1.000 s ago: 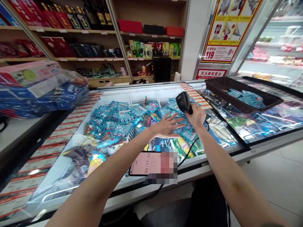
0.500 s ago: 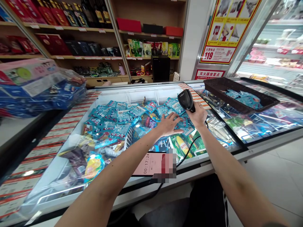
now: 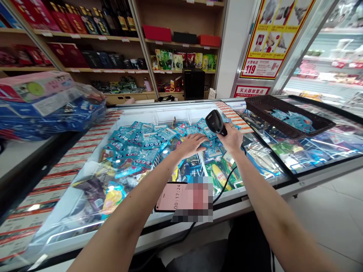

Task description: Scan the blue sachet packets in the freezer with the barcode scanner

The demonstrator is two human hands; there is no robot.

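Note:
Gripped in my right hand point(image 3: 231, 139) is a black barcode scanner point(image 3: 214, 121), its head tilted over the glass and its cable point(image 3: 227, 181) trailing toward me. My left hand point(image 3: 193, 145) hovers low, palm down with fingers stretched out, holding nothing. Under and around both hands lie many small blue packets point(image 3: 213, 152) on the freezer's glass top. More blue packets point(image 3: 141, 139) are spread in a loose pile to the left. A phone point(image 3: 170, 196) with a pink timer screen lies by the near edge, partly covered by a blurred patch.
To the right, a brown basket point(image 3: 286, 132) holds several blue packets. A plastic-wrapped stack of boxes point(image 3: 42, 109) stands at the left. Frozen goods point(image 3: 219, 175) show beneath the glass. Shelves point(image 3: 113, 70) with bottles and boxes line the back.
My right hand and the scanner have moved a little to the left. The left hand has drawn back slightly to the left, its fingers less spread.

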